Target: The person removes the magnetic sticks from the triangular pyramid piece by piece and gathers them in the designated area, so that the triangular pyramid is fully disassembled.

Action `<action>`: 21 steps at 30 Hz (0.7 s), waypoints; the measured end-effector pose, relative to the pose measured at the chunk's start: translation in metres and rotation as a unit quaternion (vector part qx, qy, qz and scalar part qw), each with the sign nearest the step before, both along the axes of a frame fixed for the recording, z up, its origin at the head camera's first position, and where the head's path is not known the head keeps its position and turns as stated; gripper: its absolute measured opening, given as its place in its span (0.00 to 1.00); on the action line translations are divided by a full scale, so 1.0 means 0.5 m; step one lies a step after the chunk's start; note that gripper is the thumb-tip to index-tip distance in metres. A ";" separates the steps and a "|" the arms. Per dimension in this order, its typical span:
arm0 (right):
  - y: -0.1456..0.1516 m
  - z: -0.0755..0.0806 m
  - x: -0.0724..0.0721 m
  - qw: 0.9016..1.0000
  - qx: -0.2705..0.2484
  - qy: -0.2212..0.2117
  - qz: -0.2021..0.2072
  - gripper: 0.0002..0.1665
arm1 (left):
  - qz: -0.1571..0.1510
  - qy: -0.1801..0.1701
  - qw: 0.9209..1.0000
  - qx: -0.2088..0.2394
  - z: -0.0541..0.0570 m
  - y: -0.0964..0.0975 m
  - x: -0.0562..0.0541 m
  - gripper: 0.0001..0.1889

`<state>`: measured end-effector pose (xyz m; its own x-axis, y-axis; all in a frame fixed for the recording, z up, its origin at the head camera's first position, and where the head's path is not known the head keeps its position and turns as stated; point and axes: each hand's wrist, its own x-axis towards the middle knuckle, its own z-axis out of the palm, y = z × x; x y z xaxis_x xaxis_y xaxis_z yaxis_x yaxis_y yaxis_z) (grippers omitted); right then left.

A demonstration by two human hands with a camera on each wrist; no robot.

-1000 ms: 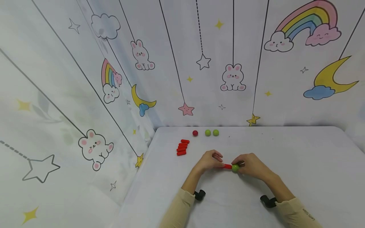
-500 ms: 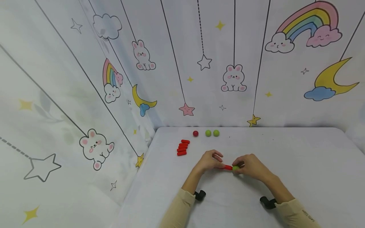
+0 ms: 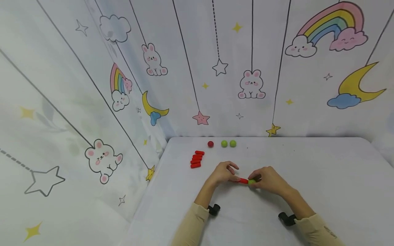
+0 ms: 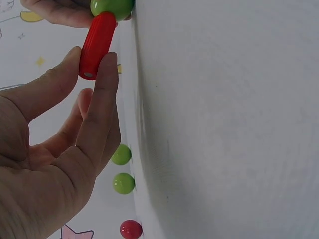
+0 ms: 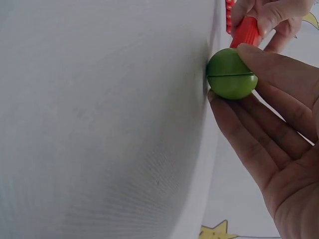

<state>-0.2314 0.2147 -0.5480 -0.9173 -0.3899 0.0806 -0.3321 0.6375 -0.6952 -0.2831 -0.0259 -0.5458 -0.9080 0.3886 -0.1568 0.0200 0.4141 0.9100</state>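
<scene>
Between thumb and fingers, my left hand (image 3: 223,173) pinches a ridged red rod (image 4: 97,46) by its near end, where a small grey spot shows. My right hand (image 3: 271,181) holds a glossy green ball (image 5: 232,73) with a seam round its middle, thumb on one side and fingers on the other. The rod's far end meets the ball in the left wrist view. In the head view both pieces lie low over the white table (image 3: 246,218), in line between the two hands.
Several more red rods (image 3: 196,160) lie in a row at the left of the table. Behind them, toward the back edge, sit a red ball (image 3: 210,144) and two green balls (image 3: 224,143). A patterned curtain (image 3: 184,68) hangs behind and to the left.
Both hands, still holding the rod and the ball end to end, have shifted slightly left. The other rods and balls stay where they were.
</scene>
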 end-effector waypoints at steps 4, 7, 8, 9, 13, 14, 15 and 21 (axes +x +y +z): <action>-0.003 0.000 0.000 1.000 0.003 0.002 0.003 0.11 | -0.005 -0.013 1.000 0.013 -0.001 -0.004 -0.002 0.23; 0.000 0.003 0.000 1.000 0.021 0.005 0.003 0.11 | -0.004 -0.010 1.000 0.014 0.000 -0.017 -0.006 0.22; 0.002 0.005 0.000 1.000 0.028 0.006 0.000 0.11 | 0.002 -0.011 1.000 0.020 0.001 -0.026 -0.009 0.22; 0.006 0.007 0.000 0.999 0.033 0.006 -0.006 0.11 | 0.008 -0.011 1.000 0.027 0.003 -0.037 -0.013 0.23; 0.025 0.015 0.003 0.999 0.039 -0.001 -0.037 0.12 | 0.051 -0.016 0.996 0.068 0.009 -0.085 -0.033 0.23; 0.029 0.016 0.004 0.999 0.033 -0.002 -0.036 0.12 | 0.056 -0.023 0.995 0.082 0.011 -0.096 -0.037 0.24; 0.032 0.017 0.004 0.999 0.028 -0.004 -0.033 0.12 | 0.059 -0.026 0.994 0.087 0.012 -0.105 -0.040 0.25; 0.032 0.020 0.006 1.000 0.012 -0.006 -0.021 0.12 | 0.043 -0.055 0.990 0.126 0.023 -0.136 -0.049 0.27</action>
